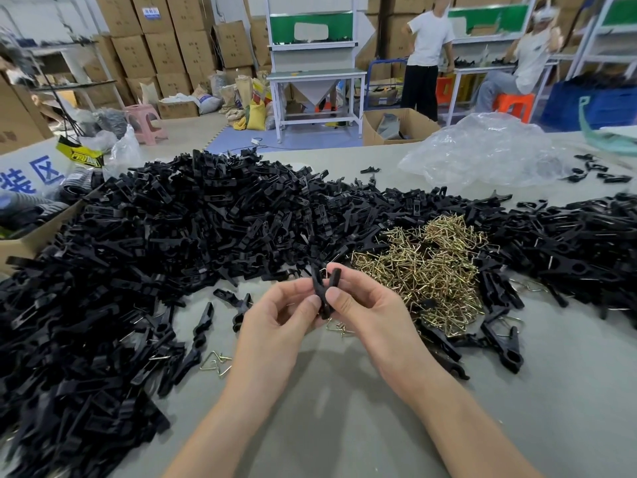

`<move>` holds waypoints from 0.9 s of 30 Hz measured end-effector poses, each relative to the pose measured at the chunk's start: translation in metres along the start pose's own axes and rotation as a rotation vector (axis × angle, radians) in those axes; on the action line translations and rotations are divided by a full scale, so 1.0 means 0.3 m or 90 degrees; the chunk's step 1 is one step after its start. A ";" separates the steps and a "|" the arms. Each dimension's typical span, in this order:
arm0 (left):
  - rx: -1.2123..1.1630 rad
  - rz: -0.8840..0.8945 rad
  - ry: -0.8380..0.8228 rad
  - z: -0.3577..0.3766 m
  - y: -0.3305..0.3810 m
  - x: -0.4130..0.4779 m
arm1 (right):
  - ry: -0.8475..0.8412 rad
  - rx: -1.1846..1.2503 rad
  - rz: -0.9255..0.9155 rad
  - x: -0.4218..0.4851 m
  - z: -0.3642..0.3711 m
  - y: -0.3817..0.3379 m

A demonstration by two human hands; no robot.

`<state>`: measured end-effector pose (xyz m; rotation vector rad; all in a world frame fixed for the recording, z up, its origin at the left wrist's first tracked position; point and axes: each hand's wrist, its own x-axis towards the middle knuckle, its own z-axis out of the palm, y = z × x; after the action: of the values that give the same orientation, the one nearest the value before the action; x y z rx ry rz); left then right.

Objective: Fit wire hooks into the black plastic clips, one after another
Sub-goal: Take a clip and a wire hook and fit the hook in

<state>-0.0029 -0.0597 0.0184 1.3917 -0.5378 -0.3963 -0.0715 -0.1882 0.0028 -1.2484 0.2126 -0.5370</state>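
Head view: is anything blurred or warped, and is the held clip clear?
Head view: the clip pinched by left hand and right hand is sharp, evenly lit; wide-angle bending toward borders; black clips at far right smear slightly; wire hooks glint.

Two hands are in view, the left hand and the right hand, pinching one black clip between them. The loose clips heaped across the left, far and right are too many to count, as are the wire hooks in one pile at right. Far off are two people, a standing person and a seated person, one pink stool and one clear plastic bag.
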 end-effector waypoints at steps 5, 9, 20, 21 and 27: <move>-0.031 -0.012 -0.013 -0.002 -0.002 0.004 | -0.034 -0.115 -0.011 -0.018 0.006 0.003; 0.193 0.093 0.016 -0.032 0.019 0.000 | -0.035 -0.123 -0.018 -0.023 0.018 -0.003; 0.192 0.094 -0.070 -0.012 0.022 -0.023 | -0.037 -0.113 -0.047 -0.029 0.029 0.000; 0.188 0.094 -0.069 -0.012 0.018 -0.022 | -0.037 -0.108 -0.048 -0.028 0.029 0.001; 0.139 0.068 0.011 -0.007 0.003 -0.016 | -0.061 -0.072 -0.007 -0.018 0.034 0.018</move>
<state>-0.0058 -0.0550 0.0184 1.5670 -0.6529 -0.2441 -0.0702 -0.1759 0.0003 -1.3825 0.1566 -0.4779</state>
